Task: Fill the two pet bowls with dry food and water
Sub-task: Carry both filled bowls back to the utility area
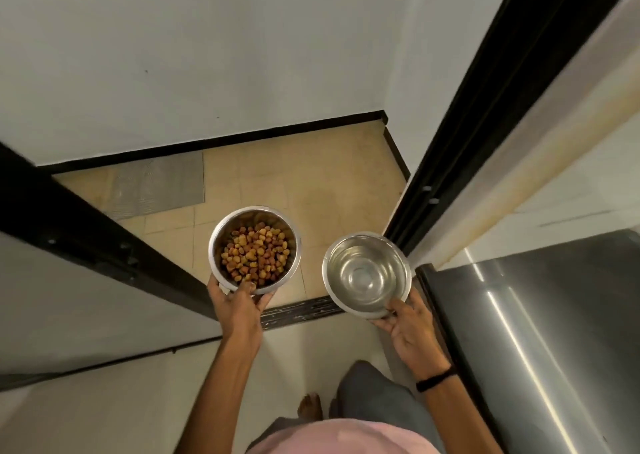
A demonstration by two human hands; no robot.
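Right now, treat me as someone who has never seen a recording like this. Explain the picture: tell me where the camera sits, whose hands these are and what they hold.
There is no machine here. A person wears a camera on the head, so this single picture looks down over their own arms. The left hand holds a steel bowl with dry food in it. The right hand holds a second bowl, shiny inside. It may hold clear water, but I cannot be sure. Both bowls are in the air, not set down. Below them is a tiled floor with a grey mat by the wall. A steel appliance stands at the right.
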